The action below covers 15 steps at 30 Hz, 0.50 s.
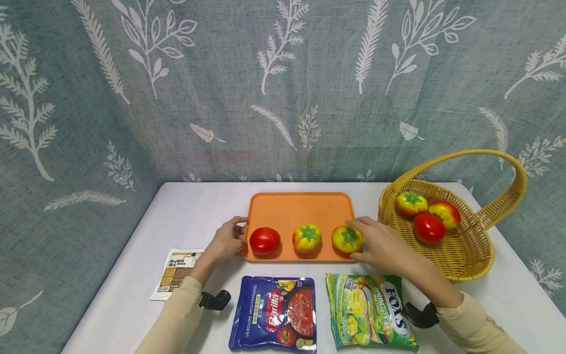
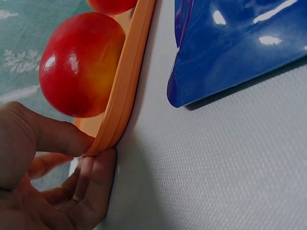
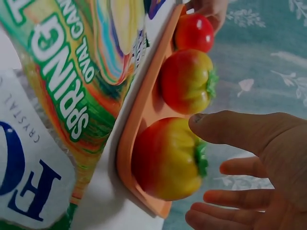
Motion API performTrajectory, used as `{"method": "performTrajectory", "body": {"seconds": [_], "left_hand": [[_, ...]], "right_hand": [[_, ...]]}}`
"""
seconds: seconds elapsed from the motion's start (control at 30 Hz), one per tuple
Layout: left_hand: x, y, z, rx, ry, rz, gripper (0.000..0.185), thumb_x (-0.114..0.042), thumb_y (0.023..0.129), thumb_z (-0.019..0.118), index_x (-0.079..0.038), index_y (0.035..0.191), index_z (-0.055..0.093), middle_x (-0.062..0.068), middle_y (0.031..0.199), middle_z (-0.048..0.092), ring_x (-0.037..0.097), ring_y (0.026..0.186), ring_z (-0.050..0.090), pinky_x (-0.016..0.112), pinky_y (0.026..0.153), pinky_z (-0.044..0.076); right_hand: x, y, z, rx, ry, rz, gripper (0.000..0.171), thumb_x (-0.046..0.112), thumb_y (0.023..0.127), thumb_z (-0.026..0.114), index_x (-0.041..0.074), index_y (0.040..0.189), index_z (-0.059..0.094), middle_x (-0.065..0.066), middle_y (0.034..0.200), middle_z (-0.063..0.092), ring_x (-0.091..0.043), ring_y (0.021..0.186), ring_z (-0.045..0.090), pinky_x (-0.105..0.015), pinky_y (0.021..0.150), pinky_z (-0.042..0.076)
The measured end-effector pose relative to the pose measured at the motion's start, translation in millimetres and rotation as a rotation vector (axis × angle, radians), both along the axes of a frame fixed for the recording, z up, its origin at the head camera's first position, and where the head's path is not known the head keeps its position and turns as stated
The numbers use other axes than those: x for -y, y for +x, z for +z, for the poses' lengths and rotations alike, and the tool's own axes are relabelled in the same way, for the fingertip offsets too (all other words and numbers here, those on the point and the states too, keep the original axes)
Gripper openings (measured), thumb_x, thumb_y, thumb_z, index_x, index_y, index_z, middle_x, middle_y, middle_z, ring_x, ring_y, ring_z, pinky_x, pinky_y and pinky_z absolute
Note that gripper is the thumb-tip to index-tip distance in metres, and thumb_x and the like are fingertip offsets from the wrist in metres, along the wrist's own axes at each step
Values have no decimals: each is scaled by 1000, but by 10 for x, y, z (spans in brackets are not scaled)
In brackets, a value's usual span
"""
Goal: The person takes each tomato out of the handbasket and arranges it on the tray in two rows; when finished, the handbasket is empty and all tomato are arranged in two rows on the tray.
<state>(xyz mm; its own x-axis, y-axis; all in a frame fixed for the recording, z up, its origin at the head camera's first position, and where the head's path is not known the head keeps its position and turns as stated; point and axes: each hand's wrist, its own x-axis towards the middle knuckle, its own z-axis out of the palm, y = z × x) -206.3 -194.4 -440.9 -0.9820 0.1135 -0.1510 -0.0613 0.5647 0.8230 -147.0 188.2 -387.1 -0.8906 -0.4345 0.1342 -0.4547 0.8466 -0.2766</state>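
The orange tray's (image 1: 300,209) front-left corner is pinched by the left hand (image 1: 226,241); the yellow tomato (image 1: 347,239) at its front-right corner is touched by the open right hand (image 1: 376,243)

Three tomatoes (image 1: 306,238) crowd the tray's (image 1: 300,209) front; its back lies free.

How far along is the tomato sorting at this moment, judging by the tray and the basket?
About halfway, it seems. Three tomatoes sit in a row on the orange tray; three more lie in the wicker basket. The left hand pinches the tray's left rim. The right hand, fingers straight, is at the rightmost tray tomato without gripping it. Which way the tomatoes are going cannot be told.
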Motion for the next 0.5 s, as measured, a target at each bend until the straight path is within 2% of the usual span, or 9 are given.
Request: {"method": "performTrajectory", "body": {"seconds": [0.33,0.5], "left_hand": [[-15,-9,6,8,-19,2,69,16,77,62,-3,142,49,20,114,58,30,94,57,34,64,60],[-12,-14,3,5,-19,-1,69,16,77,63,-3,142,49,20,114,58,30,93,57,34,64,60]], "right_hand": [[-90,199,169,-60,-33,29,67,24,76,86,4,134,60,-20,133,58,-40,115,59,-58,89,52],[-168,283,279,-33,-27,12,63,23,80,83,7,136,60,-19,135,57,-39,114,60,-57,86,54]]}}
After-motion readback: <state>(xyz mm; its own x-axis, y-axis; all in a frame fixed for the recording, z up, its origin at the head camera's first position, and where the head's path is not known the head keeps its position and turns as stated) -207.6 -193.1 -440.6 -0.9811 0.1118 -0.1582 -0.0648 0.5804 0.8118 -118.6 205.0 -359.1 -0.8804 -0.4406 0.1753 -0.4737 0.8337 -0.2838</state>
